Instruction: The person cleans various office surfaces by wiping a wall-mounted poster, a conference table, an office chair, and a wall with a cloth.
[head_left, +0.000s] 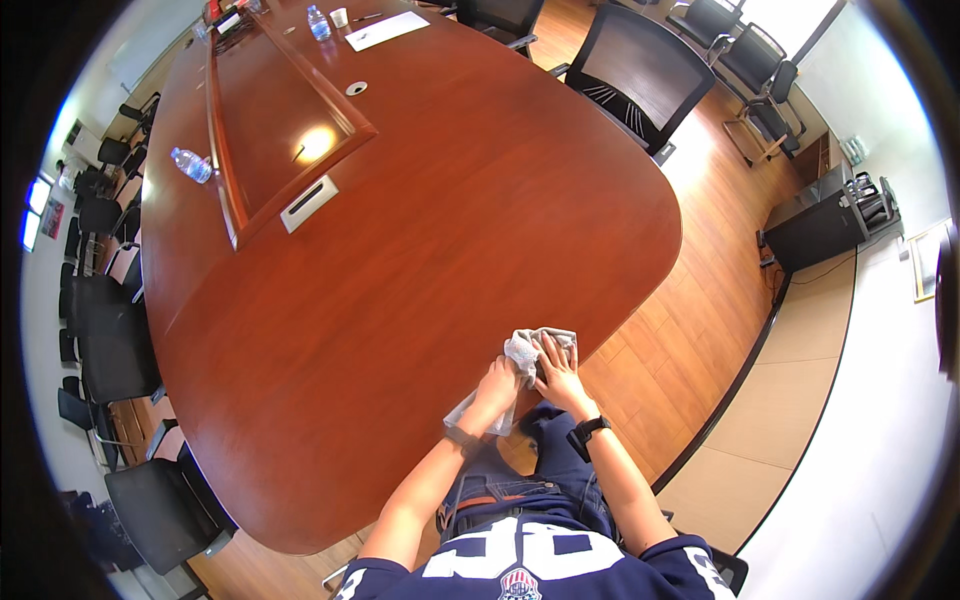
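At the near right edge of the wooden conference table (420, 247), a crumpled grey cloth (561, 340) lies bunched on the top. My right hand (559, 377) presses on it with spread fingers, holding it by its right part. On its left side, my left hand (497, 388) grips the bunched fabric with curled fingers. A paler, shiny wad (523, 349) sits between the hands; I cannot tell whether it is the same cloth. Beneath my left wrist, a pale grey sheet (501, 424), cloth or plastic, hangs by the table edge.
Plastic water bottles (192, 165) (318, 24), a paper cup (339, 17) and a white paper sheet (388, 31) are on the table. A socket panel (309, 204) lies by the raised inlay. Mesh chairs (645, 67) surround it; a black cabinet (814, 217) stands right.
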